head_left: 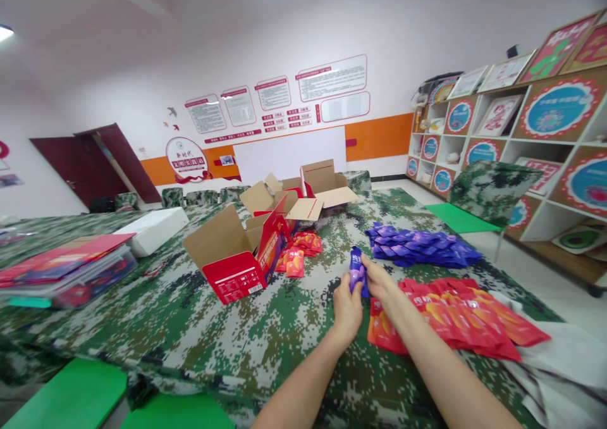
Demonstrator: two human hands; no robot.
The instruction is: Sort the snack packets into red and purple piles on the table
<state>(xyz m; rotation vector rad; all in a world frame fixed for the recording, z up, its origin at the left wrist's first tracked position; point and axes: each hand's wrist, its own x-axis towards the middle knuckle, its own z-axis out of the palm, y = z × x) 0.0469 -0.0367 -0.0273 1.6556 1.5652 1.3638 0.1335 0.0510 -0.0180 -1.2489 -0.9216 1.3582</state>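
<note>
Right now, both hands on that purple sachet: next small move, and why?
Probably carry the purple sachet toward the open red box. The left hand and right hand hold it upright above the table, and the box stands open to the left.

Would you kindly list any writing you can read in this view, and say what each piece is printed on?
None can be quoted with certainty.
Red carton: large white characters on its side, too skewed to read.
Red pouches: white characters, blurred.
Purple pouch held by both hands: no legible print.
Wall notice boards: text too small.
Round wall emblem: red characters, blurred.
</note>
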